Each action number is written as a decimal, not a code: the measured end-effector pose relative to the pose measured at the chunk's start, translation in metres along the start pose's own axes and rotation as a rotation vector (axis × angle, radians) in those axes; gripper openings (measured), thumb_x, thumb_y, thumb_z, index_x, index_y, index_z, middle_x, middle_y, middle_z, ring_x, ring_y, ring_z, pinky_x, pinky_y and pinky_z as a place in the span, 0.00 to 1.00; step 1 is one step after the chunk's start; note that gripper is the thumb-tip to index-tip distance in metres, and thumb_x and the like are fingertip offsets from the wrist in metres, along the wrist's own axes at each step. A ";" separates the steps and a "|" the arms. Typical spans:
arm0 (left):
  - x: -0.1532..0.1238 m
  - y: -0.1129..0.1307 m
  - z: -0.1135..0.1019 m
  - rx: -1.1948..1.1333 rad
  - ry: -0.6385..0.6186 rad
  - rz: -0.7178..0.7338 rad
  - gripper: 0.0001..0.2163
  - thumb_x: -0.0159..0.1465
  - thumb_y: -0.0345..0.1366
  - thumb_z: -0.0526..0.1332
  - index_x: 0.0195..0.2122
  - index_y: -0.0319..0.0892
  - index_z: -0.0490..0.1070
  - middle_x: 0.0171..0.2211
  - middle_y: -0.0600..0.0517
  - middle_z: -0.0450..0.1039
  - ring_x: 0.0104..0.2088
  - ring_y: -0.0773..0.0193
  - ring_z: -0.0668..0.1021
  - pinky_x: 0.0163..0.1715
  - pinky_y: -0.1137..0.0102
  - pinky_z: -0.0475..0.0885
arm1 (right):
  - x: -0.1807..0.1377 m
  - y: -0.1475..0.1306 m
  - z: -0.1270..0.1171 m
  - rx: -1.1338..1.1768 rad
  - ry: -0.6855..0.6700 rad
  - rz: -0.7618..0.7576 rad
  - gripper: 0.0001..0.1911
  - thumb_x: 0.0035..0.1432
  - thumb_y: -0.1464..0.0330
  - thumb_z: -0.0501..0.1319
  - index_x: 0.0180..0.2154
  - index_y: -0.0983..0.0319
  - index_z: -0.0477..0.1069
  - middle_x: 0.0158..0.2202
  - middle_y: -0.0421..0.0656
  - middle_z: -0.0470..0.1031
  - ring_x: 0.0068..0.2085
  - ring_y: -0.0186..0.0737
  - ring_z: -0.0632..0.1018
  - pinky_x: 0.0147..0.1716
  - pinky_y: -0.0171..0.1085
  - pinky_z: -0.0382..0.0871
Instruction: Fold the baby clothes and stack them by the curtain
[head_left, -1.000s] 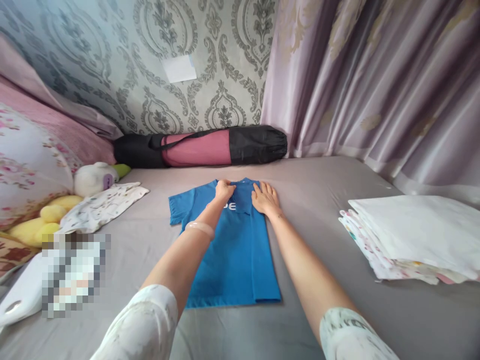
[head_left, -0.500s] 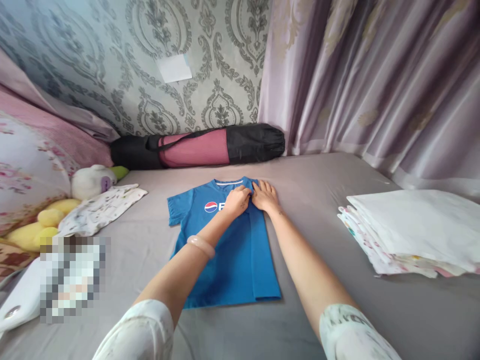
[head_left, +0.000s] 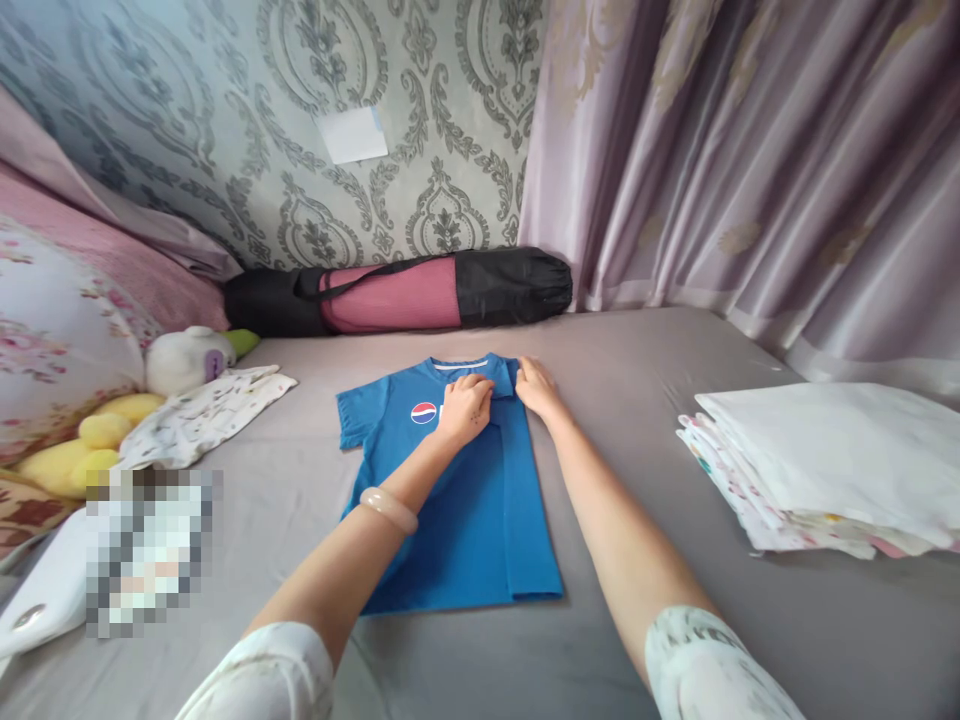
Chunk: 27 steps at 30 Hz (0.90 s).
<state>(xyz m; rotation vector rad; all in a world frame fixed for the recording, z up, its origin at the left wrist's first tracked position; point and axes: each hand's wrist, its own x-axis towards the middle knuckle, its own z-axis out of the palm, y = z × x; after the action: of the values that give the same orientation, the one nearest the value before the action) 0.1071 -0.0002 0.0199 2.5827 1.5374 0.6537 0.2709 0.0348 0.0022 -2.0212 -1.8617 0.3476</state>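
Observation:
A blue T-shirt [head_left: 442,540] lies front up, with a round red, white and blue logo on its chest. Its right side is folded inward in a long strip, and the sleeve on that side lies across the chest. My left hand [head_left: 466,408] is closed on the end of that folded sleeve, covering most of the print. At the right shoulder edge, my right hand [head_left: 536,385] has its fingers drawn together against the folded cloth; the fingertips are partly hidden. The left sleeve of the shirt stays spread outward.
Grey sheet [head_left: 637,420] covers the bed. A stack of folded white cloth [head_left: 832,460] lies at right. Along the wall rests a pink and black rolled mat bag [head_left: 390,295]. Plush toys [head_left: 187,358], a patterned cloth [head_left: 210,415] and a white object [head_left: 52,580] sit at left.
My left hand has shifted slightly down, bringing the sleeve end flatter over the chest. My right hand, spread flat before, has drawn its fingers in and moved to the shoulder edge.

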 end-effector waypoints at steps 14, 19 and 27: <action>-0.052 -0.030 0.009 0.028 -0.052 0.025 0.25 0.68 0.46 0.49 0.59 0.33 0.59 0.61 0.35 0.61 0.63 0.50 0.61 0.61 0.55 0.57 | -0.026 -0.042 0.026 -0.242 -0.064 -0.124 0.36 0.68 0.57 0.38 0.66 0.77 0.47 0.69 0.56 0.43 0.68 0.51 0.47 0.64 0.46 0.40; -0.052 -0.029 0.008 0.012 0.002 0.013 0.25 0.66 0.45 0.53 0.57 0.32 0.61 0.59 0.35 0.63 0.61 0.50 0.64 0.61 0.57 0.59 | -0.025 -0.043 0.020 -0.263 -0.101 -0.116 0.36 0.67 0.56 0.38 0.66 0.76 0.45 0.69 0.55 0.41 0.68 0.50 0.46 0.64 0.47 0.40; -0.053 -0.025 0.008 0.101 0.097 -0.076 0.15 0.68 0.36 0.47 0.52 0.35 0.64 0.56 0.39 0.65 0.59 0.52 0.66 0.59 0.58 0.59 | -0.007 -0.054 0.014 -0.315 -0.034 -0.147 0.35 0.67 0.57 0.36 0.65 0.77 0.47 0.68 0.56 0.45 0.68 0.50 0.47 0.64 0.51 0.34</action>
<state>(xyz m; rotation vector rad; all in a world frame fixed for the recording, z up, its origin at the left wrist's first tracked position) 0.0681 -0.0322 -0.0110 2.5837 1.7325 0.7220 0.2161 0.0328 0.0123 -2.0632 -2.1864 0.0503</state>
